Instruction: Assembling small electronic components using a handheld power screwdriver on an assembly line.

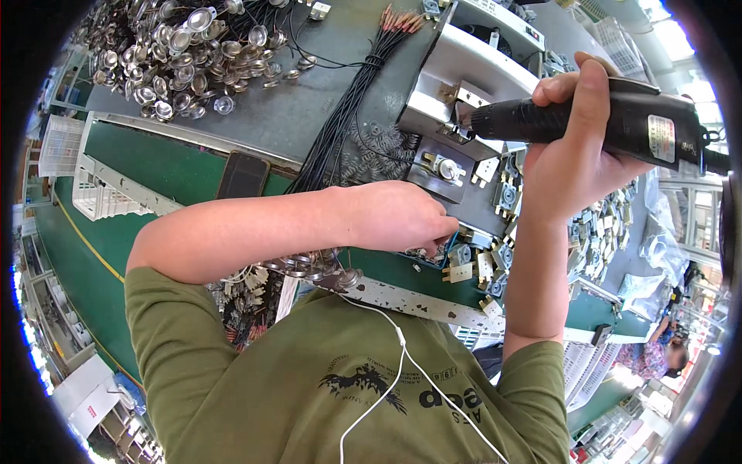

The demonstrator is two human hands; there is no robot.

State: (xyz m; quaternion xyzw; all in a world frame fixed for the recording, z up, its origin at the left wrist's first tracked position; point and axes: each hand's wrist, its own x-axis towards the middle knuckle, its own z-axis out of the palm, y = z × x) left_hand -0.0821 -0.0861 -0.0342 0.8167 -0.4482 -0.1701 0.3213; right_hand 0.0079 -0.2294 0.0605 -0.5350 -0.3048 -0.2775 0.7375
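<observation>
My right hand is wrapped around a black electric screwdriver, held nearly level. Its tip points left, at a small metal bracket on the front of a silver metal box. Whether the tip touches a screw there is hard to tell. Lower down, my left hand reaches over a small blue-edged tray, fingers bent and pinched together at its rim. Anything between those fingertips is hidden. Just beyond my left hand, a metal fixture block bears a round silver part with a thin black wire.
Round metal cups with wires are heaped at the far left. A bundle of black cables crosses the bench beside loose springs. Metal-and-white terminal pieces lie at right. A dark phone-like slab rests on the bench edge. Another person is far right.
</observation>
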